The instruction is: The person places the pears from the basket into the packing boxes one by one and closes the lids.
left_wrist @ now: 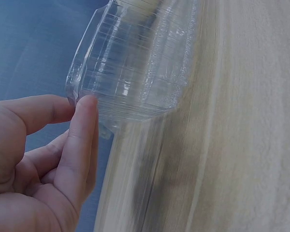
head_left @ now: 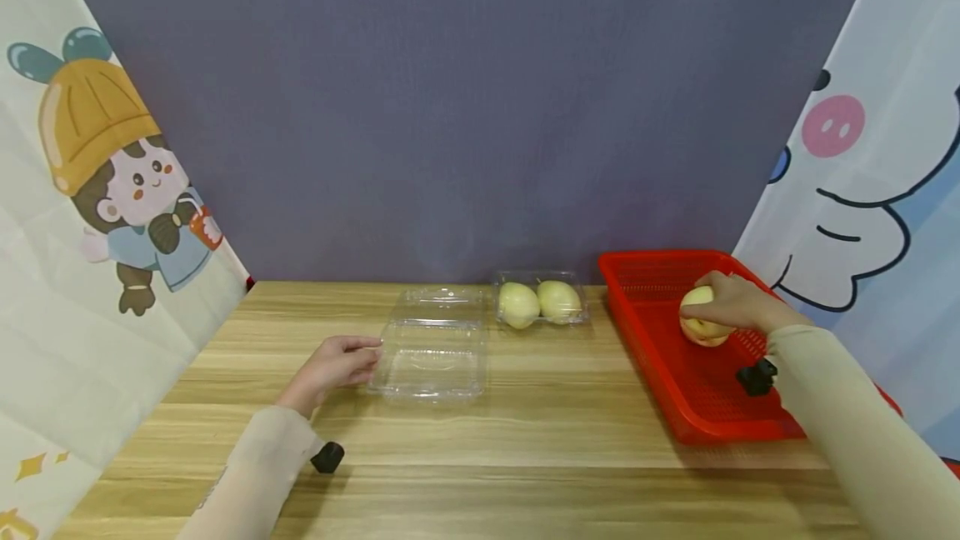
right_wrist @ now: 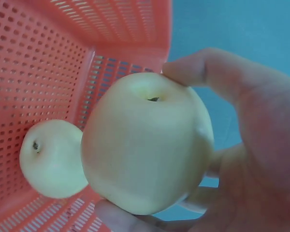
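Observation:
A clear plastic clamshell box (head_left: 427,369) lies opened out on the table, its lid away from me. My left hand (head_left: 337,369) pinches the box's left rim between thumb and fingertips, seen close up in the left wrist view. At the right, my right hand (head_left: 738,300) grips a pale yellow apple (right_wrist: 147,145) over the red plastic basket (head_left: 652,365). Thumb and fingers wrap the apple's sides, its stem end showing in the right wrist view. Another yellow apple (right_wrist: 53,159) lies in the basket, beside the held one in that view.
A second clear box (head_left: 538,277) holding two yellow apples (head_left: 519,305) stands at the back of the wooden table (head_left: 480,473), between the opened box and the basket. A grey-blue panel (head_left: 450,107) rises behind, with printed cloths at both sides.

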